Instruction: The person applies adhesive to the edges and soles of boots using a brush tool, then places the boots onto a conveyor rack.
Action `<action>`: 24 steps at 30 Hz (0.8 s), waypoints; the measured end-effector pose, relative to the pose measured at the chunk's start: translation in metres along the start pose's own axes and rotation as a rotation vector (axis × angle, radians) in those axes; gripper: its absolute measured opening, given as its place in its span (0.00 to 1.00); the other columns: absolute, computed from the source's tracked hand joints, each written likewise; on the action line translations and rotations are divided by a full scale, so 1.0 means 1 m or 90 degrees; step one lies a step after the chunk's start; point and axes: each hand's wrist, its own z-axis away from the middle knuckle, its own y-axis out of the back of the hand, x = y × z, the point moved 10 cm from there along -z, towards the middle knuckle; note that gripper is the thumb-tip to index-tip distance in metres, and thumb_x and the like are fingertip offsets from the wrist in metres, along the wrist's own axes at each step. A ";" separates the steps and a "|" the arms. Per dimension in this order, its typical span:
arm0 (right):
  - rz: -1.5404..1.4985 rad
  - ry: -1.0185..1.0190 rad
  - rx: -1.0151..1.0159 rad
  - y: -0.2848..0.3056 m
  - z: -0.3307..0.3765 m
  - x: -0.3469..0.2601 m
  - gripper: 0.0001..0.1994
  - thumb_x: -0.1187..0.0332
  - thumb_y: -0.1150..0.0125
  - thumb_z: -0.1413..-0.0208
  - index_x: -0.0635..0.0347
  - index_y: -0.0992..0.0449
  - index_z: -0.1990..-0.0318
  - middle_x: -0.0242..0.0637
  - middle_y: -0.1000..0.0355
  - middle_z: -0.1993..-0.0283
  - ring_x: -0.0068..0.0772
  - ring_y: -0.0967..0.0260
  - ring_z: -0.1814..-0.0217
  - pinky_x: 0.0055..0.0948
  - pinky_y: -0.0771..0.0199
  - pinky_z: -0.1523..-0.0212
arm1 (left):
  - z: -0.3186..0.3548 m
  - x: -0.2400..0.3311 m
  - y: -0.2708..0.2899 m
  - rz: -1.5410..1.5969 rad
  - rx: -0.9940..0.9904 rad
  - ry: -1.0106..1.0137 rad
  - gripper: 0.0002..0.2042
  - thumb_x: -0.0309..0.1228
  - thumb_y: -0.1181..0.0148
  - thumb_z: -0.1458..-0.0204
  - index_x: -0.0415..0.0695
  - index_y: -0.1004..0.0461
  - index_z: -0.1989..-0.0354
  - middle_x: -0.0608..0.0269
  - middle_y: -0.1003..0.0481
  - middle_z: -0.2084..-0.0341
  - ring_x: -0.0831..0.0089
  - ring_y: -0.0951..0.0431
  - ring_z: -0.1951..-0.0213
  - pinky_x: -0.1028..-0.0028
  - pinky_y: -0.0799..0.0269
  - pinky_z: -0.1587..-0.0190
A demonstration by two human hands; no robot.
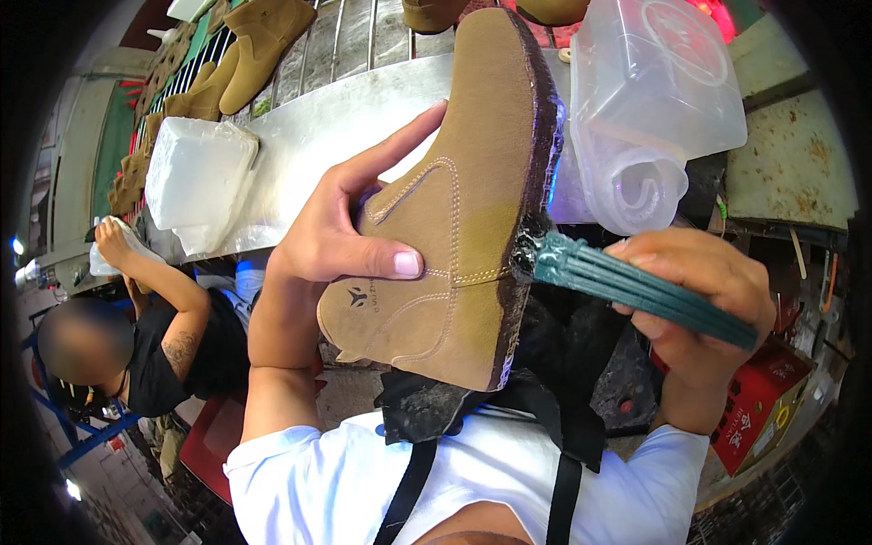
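Note:
My left hand [350, 236] grips a tan suede ankle boot [481, 182] by its shaft, thumb along the stitched side. The boot is held tilted, toe up and sole edge to the right. In my right hand [704, 282] is a dark green brush [627, 286], fingers wrapped round its ribbed handle. The brush's tip touches the lower edge of the boot near the middle of the sole side. That edge carries a dark, rough band, wet and shiny at the tip. The bristles are mostly hidden by the wet dark stuff.
A metal work surface [309, 136] lies beyond the boot. A cut translucent plastic jug [654, 82] stands at right, a whitish plastic container [195, 173] at left. More tan boots [259, 45] rest on a rod rack behind. A co-worker [182, 336] sits at left; a red box [758, 400] lies lower right.

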 end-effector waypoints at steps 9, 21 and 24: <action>0.053 0.000 -0.067 -0.001 0.000 -0.011 0.15 0.62 0.30 0.44 0.66 0.22 0.59 0.53 0.20 0.65 0.45 0.18 0.67 0.35 0.18 0.66 | -0.004 0.003 -0.007 -0.010 0.006 0.006 0.51 0.29 0.25 0.62 0.34 0.47 0.26 0.48 0.31 0.38 0.67 0.29 0.38 0.70 0.41 0.33; -0.129 -0.043 -0.044 0.002 0.013 0.016 0.15 0.63 0.27 0.48 0.64 0.20 0.58 0.51 0.19 0.65 0.47 0.17 0.66 0.37 0.15 0.65 | -0.008 -0.014 0.001 0.029 0.025 0.036 0.48 0.36 0.29 0.60 0.35 0.44 0.27 0.48 0.33 0.35 0.65 0.32 0.35 0.69 0.45 0.30; -0.211 -0.070 -0.068 -0.001 0.014 0.019 0.16 0.68 0.26 0.49 0.58 0.21 0.53 0.48 0.18 0.62 0.50 0.17 0.62 0.44 0.13 0.61 | -0.010 -0.017 0.003 0.032 0.029 0.049 0.48 0.36 0.29 0.60 0.35 0.43 0.27 0.48 0.33 0.35 0.65 0.32 0.35 0.69 0.45 0.31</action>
